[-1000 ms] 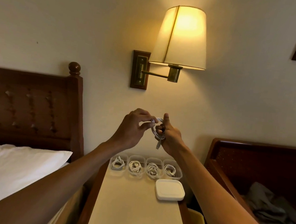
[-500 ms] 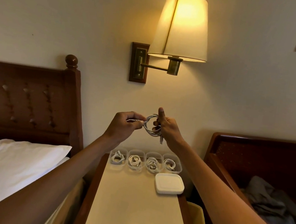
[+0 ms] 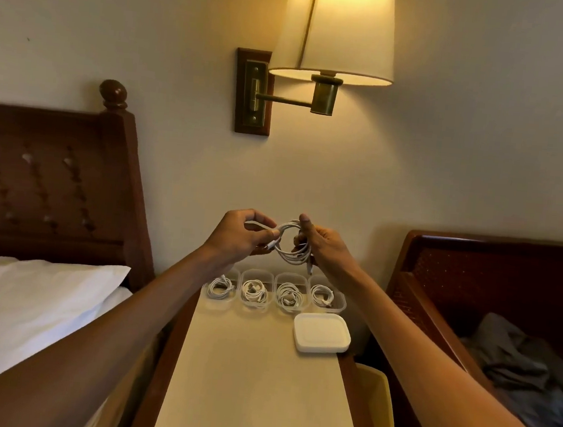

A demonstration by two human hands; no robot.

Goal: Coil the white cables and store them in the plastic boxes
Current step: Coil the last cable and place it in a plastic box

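White cable: your right hand curls round the coil's 3 o'clock side; left hand pinches the loose end at 9 o'clock. Several tidy loops, midair above the plastic boxes.

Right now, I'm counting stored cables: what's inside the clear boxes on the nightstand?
Each of the four clear boxes holds a coiled white cable. The left forearm covers part of the leftmost box.
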